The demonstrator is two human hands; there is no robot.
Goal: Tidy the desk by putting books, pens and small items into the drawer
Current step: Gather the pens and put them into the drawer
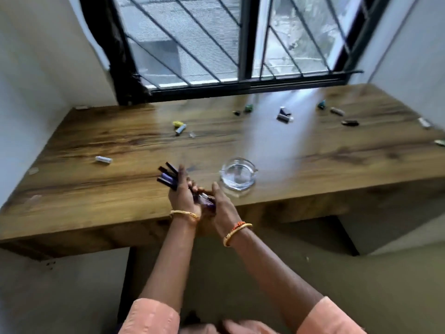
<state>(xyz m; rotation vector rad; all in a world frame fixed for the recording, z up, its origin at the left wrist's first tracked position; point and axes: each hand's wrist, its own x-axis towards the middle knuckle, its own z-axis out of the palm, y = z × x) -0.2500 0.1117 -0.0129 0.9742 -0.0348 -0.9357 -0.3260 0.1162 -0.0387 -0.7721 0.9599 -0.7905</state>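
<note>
At the surface's [72,189] near edge, the left hand [184,196] has its fingers wrapped around a fan of pens [168,175]; the right hand [220,206] pinches their lower ends. The loose bundle could slip and scatter during transfer, or knock the glass ashtray [238,173] just beside

My left hand [184,194] is raised, its fingers closed around a bundle of pens [168,175]. My right hand [220,204] is just beside it, fingers curled, touching the bundle's lower end.
</note>
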